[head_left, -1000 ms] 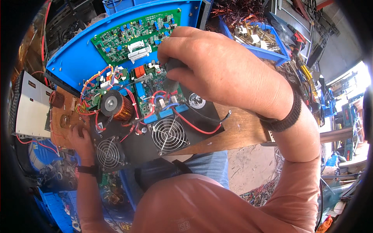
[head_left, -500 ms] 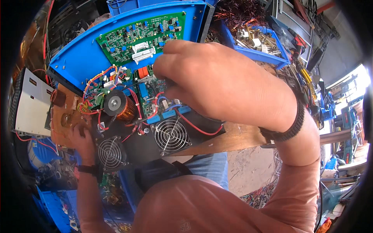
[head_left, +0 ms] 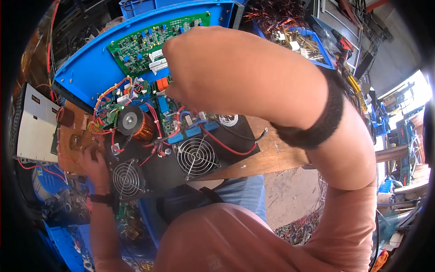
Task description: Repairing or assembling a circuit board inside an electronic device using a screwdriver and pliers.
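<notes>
An opened electrical unit lies in front of me, with a black metal chassis and two round wire fan guards, one of them the larger fan guard. A copper-wound coil stands among the wires and boards. Behind it a green circuit board is fixed to a blue panel. My right hand is curled over the inner boards, beside a white connector; its back hides the fingertips and anything in them. My left hand rests at the chassis's left edge, fingers apart, nothing visible in it.
The unit sits on a wooden table. A cream-coloured case stands at the left. At the back right are a blue bin of metal parts and a heap of dark wire. A black lead sticks out past the chassis.
My right hand has moved left and slightly up, uncovering a black lead and a round silvery part at the chassis's right end. My left hand stays almost where it was.
</notes>
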Demonstrator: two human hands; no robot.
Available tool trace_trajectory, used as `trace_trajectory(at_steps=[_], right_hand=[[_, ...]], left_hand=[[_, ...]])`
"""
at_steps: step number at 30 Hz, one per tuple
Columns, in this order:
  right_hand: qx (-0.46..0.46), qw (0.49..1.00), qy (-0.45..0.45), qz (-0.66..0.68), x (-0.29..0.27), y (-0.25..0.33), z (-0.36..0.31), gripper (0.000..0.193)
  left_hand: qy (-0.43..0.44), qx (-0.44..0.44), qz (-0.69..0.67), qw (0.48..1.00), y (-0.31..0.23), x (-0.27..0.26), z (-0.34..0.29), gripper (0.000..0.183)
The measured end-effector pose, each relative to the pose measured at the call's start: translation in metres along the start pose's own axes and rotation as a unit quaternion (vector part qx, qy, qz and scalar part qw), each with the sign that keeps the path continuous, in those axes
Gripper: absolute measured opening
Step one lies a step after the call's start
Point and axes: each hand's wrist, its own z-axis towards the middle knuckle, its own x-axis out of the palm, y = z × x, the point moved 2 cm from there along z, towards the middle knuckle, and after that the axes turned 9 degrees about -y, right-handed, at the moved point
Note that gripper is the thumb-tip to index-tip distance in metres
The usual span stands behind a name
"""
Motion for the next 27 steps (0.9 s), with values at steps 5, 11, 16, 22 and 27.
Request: trace_trajectory(at_steps=[5, 11, 16, 22, 27], right_hand=[[0.030, 0.995, 0.095, -0.016, 0.001, 0.005, 0.014, 0.013], [0.089, 0.991, 0.095, 0.040, 0.001, 0.009, 0.014, 0.021], [0.035, 0.999, -0.025, 0.006, 0.017, 0.000, 0.007, 0.019], [-0.049, 0.994, -0.008, 0.093, 0.013, -0.008, 0.010, 0.013], [-0.013, 0.997, 0.005, 0.072, 0.015, -0.006, 0.013, 0.012]], left_hand=[[0.005, 0.006, -0.023, 1.000, -0.003, 0.001, 0.002, 0.023], [0.044, -0.027, -0.043, 0.998, 0.001, 0.002, 0.003, 0.024], [-0.001, 0.046, 0.018, 0.999, 0.006, 0.005, -0.001, 0.026], [-0.002, 0.039, 0.007, 0.999, -0.005, -0.003, -0.001, 0.027], [0.002, 0.030, 0.013, 0.999, -0.006, -0.003, 0.001, 0.026]])
